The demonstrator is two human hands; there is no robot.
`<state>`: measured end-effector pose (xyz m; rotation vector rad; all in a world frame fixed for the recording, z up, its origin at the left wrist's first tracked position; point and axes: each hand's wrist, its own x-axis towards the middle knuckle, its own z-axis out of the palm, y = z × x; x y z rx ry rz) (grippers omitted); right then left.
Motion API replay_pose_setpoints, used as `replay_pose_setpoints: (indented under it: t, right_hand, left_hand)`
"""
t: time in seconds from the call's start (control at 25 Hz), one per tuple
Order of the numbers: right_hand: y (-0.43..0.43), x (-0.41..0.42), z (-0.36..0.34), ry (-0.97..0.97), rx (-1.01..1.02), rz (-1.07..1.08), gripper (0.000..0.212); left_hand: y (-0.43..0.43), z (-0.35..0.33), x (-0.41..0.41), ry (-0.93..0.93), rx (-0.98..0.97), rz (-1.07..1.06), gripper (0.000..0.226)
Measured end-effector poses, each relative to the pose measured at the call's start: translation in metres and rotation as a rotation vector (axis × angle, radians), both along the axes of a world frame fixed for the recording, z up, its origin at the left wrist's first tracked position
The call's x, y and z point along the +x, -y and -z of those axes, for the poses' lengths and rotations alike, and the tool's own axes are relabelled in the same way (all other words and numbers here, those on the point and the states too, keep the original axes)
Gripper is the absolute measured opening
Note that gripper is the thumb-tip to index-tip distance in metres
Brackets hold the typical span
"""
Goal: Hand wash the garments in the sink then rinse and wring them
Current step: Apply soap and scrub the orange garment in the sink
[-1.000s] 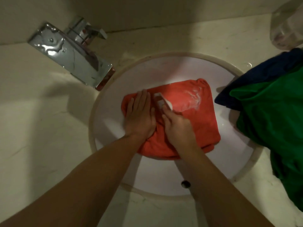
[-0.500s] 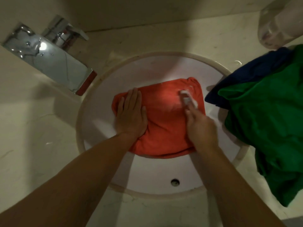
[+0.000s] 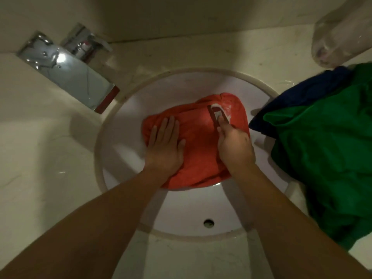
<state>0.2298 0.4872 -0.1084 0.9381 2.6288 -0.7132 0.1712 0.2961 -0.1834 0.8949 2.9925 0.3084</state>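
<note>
An orange-red garment [image 3: 198, 141] lies bunched in the round white sink [image 3: 181, 208]. My left hand [image 3: 166, 144] lies flat on the garment's left part with straight fingers, pressing it down. My right hand [image 3: 234, 146] grips a small scrubbing brush [image 3: 216, 115] and holds it against the garment's upper right corner, where white soap lather shows. The brush's lower part is hidden by my fingers.
A chrome tap [image 3: 68, 71] juts over the sink's upper left rim. A green garment [image 3: 330, 150] and a dark blue one [image 3: 302, 97] are piled on the counter at the right, overlapping the rim. A clear plastic container [image 3: 342, 33] stands at the back right. An overflow hole [image 3: 208, 222] sits near me.
My right hand moved the brush from beside my left hand across to the garment's upper right corner. My left hand stayed flat on the left part.
</note>
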Motion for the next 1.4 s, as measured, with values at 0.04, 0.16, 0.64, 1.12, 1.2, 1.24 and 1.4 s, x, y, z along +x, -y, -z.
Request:
replay_pose_setpoints:
  t: [0.04,0.16,0.64,1.12,1.2,1.24,1.4]
  right_hand:
    - [0.015,0.003,-0.004,-0.055,-0.03,-0.057,0.052]
    - [0.037,0.025,-0.008,-0.027,-0.167,-0.303,0.053]
    - [0.009,0.035,-0.006,0.05,-0.065,-0.211,0.044]
    - [-0.01,0.047,-0.019,0.154,-0.027,0.151,0.041]
    - [0.011,0.037,-0.019,0.053,-0.036,0.126,0.043]
    - [0.038,0.028,-0.021,-0.022,-0.09,0.019,0.045]
    - [0.072,0.025,-0.01,-0.03,-0.128,-0.233,0.05]
  left_hand:
    - [0.001,-0.002,0.004,0.019,-0.017,-0.035,0.057]
    - [0.009,-0.004,0.016,0.081,-0.06,-0.154,0.058]
    - [0.022,-0.014,0.01,0.215,-0.173,-0.156,0.061]
    - [0.033,-0.022,0.006,0.287,-0.232,-0.121,0.062]
    - [0.027,-0.02,0.018,0.287,-0.231,-0.155,0.062]
    - [0.026,-0.02,0.02,0.284,-0.226,-0.166,0.064]
    - [0.028,-0.019,0.017,0.312,-0.235,-0.16,0.062]
